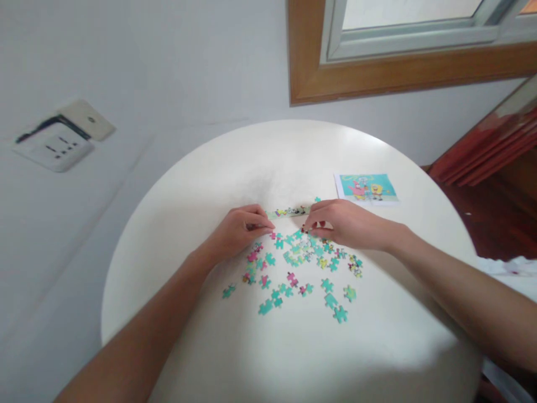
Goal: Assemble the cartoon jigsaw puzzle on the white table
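Observation:
Many small jigsaw puzzle pieces (291, 278), mostly teal with some pink and yellow, lie scattered on the white round table (235, 358). A narrow strip of joined pieces (289, 212) runs along their far side, between my hands. My left hand (245, 229) is closed at the strip's left end, fingertips pinched just above a pink piece; whatever they hold is too small to make out. My right hand (346, 225) pinches a dark reddish puzzle piece (304, 229) between thumb and finger, just below the strip's right part.
A printed cartoon picture (368, 188) lies at the table's back right. Behind the table are a wall with a socket (59, 146) and a wood-framed window (308, 61). A red curtain (486, 148) hangs at the right. A lone teal piece (318, 199) sits beyond the strip.

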`<state>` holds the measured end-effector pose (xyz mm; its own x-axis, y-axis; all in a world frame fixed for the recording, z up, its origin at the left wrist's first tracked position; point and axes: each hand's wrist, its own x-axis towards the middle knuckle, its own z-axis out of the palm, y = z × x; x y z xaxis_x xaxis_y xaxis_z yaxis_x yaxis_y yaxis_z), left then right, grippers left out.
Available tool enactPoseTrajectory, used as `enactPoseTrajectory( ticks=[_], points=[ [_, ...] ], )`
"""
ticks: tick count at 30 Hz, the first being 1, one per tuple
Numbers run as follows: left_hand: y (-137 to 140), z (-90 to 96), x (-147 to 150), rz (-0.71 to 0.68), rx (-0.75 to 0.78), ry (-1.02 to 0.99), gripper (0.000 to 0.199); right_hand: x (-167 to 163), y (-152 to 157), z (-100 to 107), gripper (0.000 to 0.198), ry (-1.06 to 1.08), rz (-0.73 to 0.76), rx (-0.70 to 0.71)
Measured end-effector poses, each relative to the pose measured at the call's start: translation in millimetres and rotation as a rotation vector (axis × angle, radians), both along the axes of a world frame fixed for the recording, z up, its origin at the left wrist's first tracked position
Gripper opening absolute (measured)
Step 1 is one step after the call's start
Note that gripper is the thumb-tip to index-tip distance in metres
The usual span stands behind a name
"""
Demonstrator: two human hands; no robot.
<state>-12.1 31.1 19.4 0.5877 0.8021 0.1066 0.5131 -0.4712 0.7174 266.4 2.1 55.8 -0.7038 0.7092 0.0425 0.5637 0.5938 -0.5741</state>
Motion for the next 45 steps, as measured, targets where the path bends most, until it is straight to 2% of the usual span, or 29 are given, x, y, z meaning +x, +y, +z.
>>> enactPoseTrajectory(
  ticks=[4,8,12,18,23,27,30,32,34,36,40,42,45],
  points=[
    [0,-0.7,0,0.008,-0.001,-0.009,0.01,0,-1,2,0.017,0.006,-0.011,0.076],
    [1,-1.4,0,0.011,0.023,-0.018,0.009,-20,-23,1,0.015,0.079,0.099,0.118],
    [1,-2.8,0,-0.001,0.049,-0.025,0.01,-49,-50,-10,0.017,0.074,0.222,0.148],
    [1,-1.3,1,0.012,0.071,-0.031,0.01,-69,-67,-24,0.031,-0.041,0.22,0.192],
    [0,1.9,2,0.019,0.112,-0.03,0.009,-72,-74,-18,0.023,-0.117,0.186,0.168],
    [2,1.2,1,0.023,0.134,-0.027,0.009,-75,-78,-14,0.021,-0.09,0.194,0.135],
    [5,-1.5,-2,0.056,0.162,-0.011,0.008,-75,-79,-14,0.005,0.004,0.241,0.033],
    [9,-4.1,-5,0.091,0.197,0.016,0.008,-74,-77,-14,0.009,0.099,0.227,-0.057],
    [12,-7.2,-8,0.114,0.229,0.036,0.009,-70,-72,-15,0.009,0.218,0.122,-0.12],
    [15,-10.4,-11,0.13,0.251,0.042,0.01,-65,-59,-15,0.007,0.335,-0.048,-0.152],
    [17,-13.6,-14,0.119,0.256,0.062,0.013,-55,-14,-15,0.008,0.45,-0.365,-0.132],
    [16,-13.1,-15,0.1,0.236,0.091,0.015,-55,14,-18,0.008,0.482,-0.442,-0.093],
    [15,-11.4,-16,0.064,0.21,0.131,0.018,-62,52,-26,0.008,0.454,-0.436,-0.066]
  ],
)
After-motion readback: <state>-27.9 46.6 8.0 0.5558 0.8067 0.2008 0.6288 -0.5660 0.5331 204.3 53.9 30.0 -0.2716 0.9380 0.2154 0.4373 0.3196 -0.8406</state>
